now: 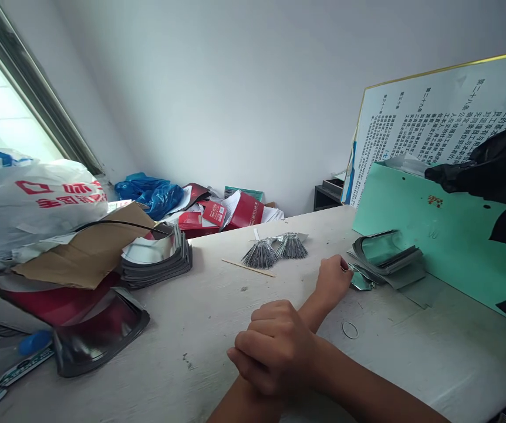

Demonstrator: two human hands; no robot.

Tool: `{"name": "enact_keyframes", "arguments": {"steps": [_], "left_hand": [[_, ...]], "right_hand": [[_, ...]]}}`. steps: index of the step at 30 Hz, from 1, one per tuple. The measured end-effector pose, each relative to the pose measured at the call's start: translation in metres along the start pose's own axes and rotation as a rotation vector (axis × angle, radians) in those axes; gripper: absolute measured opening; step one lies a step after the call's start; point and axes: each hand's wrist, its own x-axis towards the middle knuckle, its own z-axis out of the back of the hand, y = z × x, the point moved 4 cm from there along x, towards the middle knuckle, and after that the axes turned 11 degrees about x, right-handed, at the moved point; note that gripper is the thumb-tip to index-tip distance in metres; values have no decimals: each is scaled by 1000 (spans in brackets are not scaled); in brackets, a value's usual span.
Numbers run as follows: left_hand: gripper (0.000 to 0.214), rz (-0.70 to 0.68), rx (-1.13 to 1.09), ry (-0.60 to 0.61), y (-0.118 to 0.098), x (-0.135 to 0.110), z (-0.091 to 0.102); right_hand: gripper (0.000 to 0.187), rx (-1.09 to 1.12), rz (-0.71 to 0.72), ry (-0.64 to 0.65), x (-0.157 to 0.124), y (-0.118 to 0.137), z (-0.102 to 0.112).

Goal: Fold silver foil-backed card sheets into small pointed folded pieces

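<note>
My left hand point(333, 278) reaches across the table with its fingers curled together. It is at the edge of a small shiny silvery-green piece point(362, 279); what lies inside the fingers is mostly hidden. Crossing over my left forearm, my right hand point(275, 346) is closed in a fist, its contents out of sight. A thin ring point(350, 330) lies flat on the table, right of my wrists. Beyond my hands, two fan-shaped bunches of thin metal pieces, a left bunch point(260, 254) and a right bunch point(292, 246), lie close together. A thin wooden stick point(248, 268) rests before them.
Curved dark sheets point(385, 258) are stacked against a green box point(438, 235) on the right. Another curved stack point(158, 261) sits left, beside cardboard point(90, 249) and a white plastic bag point(37, 205). A printed board point(438, 111) leans behind the box.
</note>
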Motion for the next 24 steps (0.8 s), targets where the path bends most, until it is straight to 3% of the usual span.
{"name": "enact_keyframes", "arguments": {"steps": [7,11,16,24], "left_hand": [[11,-82,128,-10,-8,-3,-10],[15,-160,161,45,-7,-10,-9],[20,-248,183,117,-2,-14,-8],[15,-288,245,66,-14,0,-26]], "right_hand": [[35,-12,-55,43,-1,-5,-1],[36,-57,-53,131,-3,-7,-5],[34,-28,-66,106,-6,-8,-5],[36,5,-31,134,-3,8,-11]]}}
